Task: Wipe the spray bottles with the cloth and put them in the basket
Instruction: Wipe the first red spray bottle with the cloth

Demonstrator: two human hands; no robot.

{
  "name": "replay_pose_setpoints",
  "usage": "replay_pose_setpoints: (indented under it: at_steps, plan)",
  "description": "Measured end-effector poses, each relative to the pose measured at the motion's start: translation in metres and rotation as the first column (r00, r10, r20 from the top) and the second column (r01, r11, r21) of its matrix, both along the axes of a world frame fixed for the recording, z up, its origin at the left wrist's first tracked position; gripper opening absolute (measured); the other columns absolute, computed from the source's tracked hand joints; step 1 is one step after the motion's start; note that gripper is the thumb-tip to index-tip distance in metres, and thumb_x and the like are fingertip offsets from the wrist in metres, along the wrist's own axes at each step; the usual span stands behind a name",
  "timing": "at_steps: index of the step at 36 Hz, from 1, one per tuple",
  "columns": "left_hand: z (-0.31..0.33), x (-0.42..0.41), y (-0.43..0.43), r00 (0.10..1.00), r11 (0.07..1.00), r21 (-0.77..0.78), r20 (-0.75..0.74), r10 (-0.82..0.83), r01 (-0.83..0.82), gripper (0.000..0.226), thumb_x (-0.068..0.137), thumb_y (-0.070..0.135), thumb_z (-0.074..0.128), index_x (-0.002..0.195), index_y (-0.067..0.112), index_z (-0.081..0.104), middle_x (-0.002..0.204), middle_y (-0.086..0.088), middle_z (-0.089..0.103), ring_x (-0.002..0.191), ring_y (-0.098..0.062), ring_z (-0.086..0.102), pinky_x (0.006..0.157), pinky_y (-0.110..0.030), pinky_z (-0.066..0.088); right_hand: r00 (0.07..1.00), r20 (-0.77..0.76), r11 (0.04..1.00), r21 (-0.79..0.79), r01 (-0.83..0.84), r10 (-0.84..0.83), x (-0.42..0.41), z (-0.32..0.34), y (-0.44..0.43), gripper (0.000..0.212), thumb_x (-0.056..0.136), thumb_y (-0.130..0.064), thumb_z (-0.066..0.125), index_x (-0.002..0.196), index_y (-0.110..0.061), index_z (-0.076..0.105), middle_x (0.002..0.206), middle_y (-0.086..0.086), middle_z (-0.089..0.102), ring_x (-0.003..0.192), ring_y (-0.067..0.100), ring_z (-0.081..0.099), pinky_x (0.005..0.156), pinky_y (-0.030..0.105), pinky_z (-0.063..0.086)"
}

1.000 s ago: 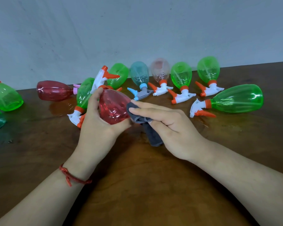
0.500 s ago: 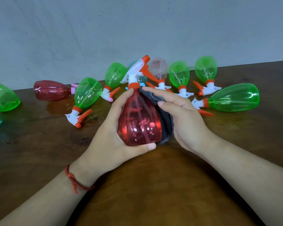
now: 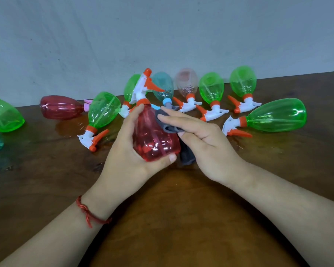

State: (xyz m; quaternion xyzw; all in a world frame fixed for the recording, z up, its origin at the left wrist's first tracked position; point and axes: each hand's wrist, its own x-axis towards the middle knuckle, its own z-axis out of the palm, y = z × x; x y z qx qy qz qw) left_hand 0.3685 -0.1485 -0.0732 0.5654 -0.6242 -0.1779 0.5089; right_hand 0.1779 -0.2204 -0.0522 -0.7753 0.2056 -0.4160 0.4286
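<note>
Left hand (image 3: 127,157) grips the red spray bottle (image 3: 154,139), upright above the wooden table (image 3: 172,209). Right hand (image 3: 204,143) pinches the grey cloth (image 3: 187,156) between thumb and flat fingers, against the bottle's right side.

Glossy clear plastic red bottle (image 3: 155,140); matt grey cloth (image 3: 187,156); polished wooden table (image 3: 172,218).

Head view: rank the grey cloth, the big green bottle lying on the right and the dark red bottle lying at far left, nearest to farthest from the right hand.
1. grey cloth, pinched in the right hand itself.
2. big green bottle, lying just off to the hand's right.
3. dark red bottle, lying far off to the left.
</note>
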Motion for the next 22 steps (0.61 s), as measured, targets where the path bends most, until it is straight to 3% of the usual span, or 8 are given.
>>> replay_pose_setpoints:
  at_steps: [4,10,15,18,22]
  plan:
    - [0.000,0.007,-0.005,0.989,0.993,0.028,-0.087,0.119,-0.117,0.117,0.065,0.046,0.102,0.162,0.039,0.036,0.156,0.016,0.052,0.143,-0.011,0.055,0.117,-0.044,0.050,0.991,-0.131,0.995,-0.098,-0.005,-0.008,0.000,-0.005,-0.005,0.056,0.101,0.007,0.045,0.142,-0.022,0.067,0.157,-0.012,0.053,0.149,0.000,0.041,0.126,0.034,0.033]
    - [0.001,0.015,-0.009,0.964,0.979,0.040,-0.172,0.205,-0.201,0.116,0.060,0.046,0.105,0.157,0.041,0.041,0.149,0.015,0.059,0.132,-0.007,0.064,0.112,-0.041,0.054,0.989,-0.146,0.984,-0.178,-0.020,-0.006,0.002,-0.012,-0.004,0.057,0.100,0.004,0.044,0.143,-0.027,0.066,0.158,-0.013,0.052,0.147,-0.002,0.042,0.124,0.032,0.037]
    - [0.005,0.009,-0.004,0.979,0.985,0.019,-0.109,0.170,-0.169,0.116,0.065,0.034,0.104,0.161,0.036,0.037,0.152,0.018,0.054,0.136,-0.002,0.059,0.115,-0.038,0.052,0.994,-0.109,0.985,-0.170,-0.010,-0.009,0.002,-0.013,-0.005,0.056,0.101,0.007,0.044,0.145,-0.023,0.064,0.158,-0.011,0.052,0.149,0.000,0.041,0.125,0.031,0.034]
    - [0.006,0.002,0.000,0.995,0.996,0.007,-0.041,0.092,-0.091,0.115,0.069,0.032,0.102,0.163,0.034,0.036,0.156,0.017,0.051,0.144,-0.007,0.054,0.118,-0.042,0.049,0.998,-0.060,0.996,-0.092,0.020,-0.025,0.003,-0.013,-0.010,0.054,0.103,0.007,0.044,0.144,-0.021,0.065,0.157,-0.011,0.054,0.149,0.002,0.041,0.127,0.036,0.033]
    - [0.004,-0.003,0.003,1.000,1.000,0.014,0.020,-0.023,0.023,0.117,0.070,0.031,0.102,0.165,0.032,0.033,0.163,0.009,0.047,0.150,-0.017,0.049,0.119,-0.047,0.047,0.995,0.100,0.979,0.200,-0.046,0.026,0.001,-0.003,-0.015,0.049,0.105,0.006,0.043,0.138,-0.020,0.069,0.142,-0.011,0.067,0.139,0.003,0.055,0.120,0.031,0.041]
